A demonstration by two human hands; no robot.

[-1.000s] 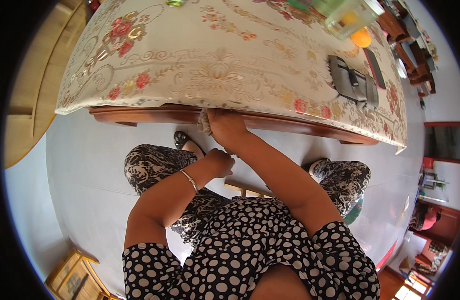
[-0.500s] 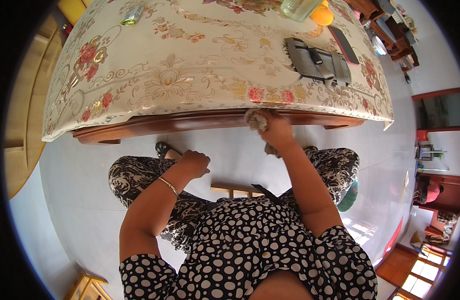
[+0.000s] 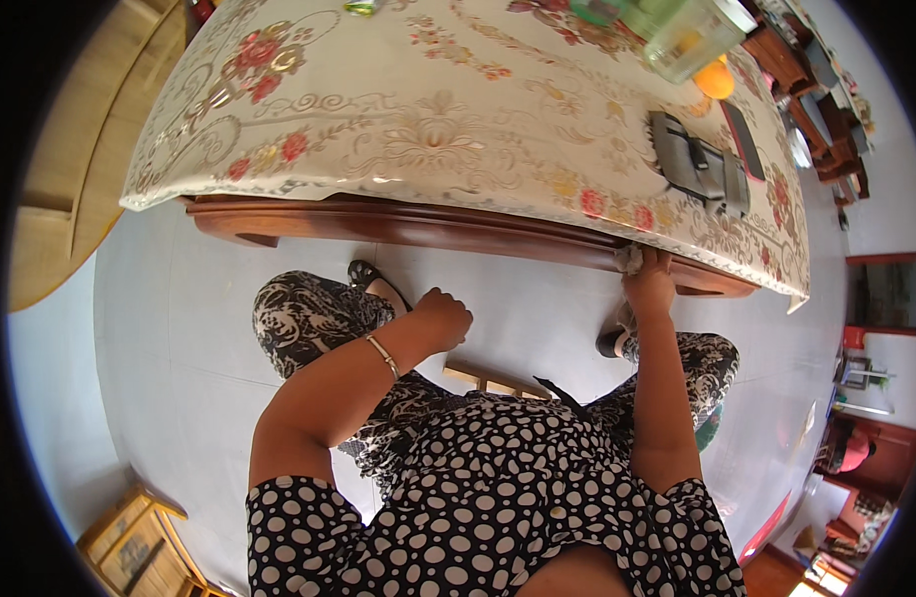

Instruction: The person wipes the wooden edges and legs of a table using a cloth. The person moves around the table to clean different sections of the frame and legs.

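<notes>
My right hand (image 3: pixel 652 287) grips a crumpled greyish-white cloth (image 3: pixel 629 261) and presses it against the red-brown wooden rail (image 3: pixel 458 228) under the tabletop, toward the table's right end. Part of the cloth hangs below my fingers beside the wrist. My left hand (image 3: pixel 445 318) is closed in a loose fist above my lap, touching nothing, with a bracelet on its wrist. Over the table lies a cream floral tablecloth (image 3: pixel 368 129), its scalloped edge just above the rail.
A grey strapped case (image 3: pixel 697 164), a dark phone (image 3: pixel 742 139), an orange fruit (image 3: pixel 714 80) and a clear container (image 3: pixel 692 45) sit on the table's right. At left stands a yellowish wooden piece of furniture (image 3: pixel 70 149). Another person (image 3: pixel 856 453) is far right.
My right hand has carried the cloth rightward along the rail, and it now sits close under the tablecloth edge. The view has shifted; my left fist stays over my lap.
</notes>
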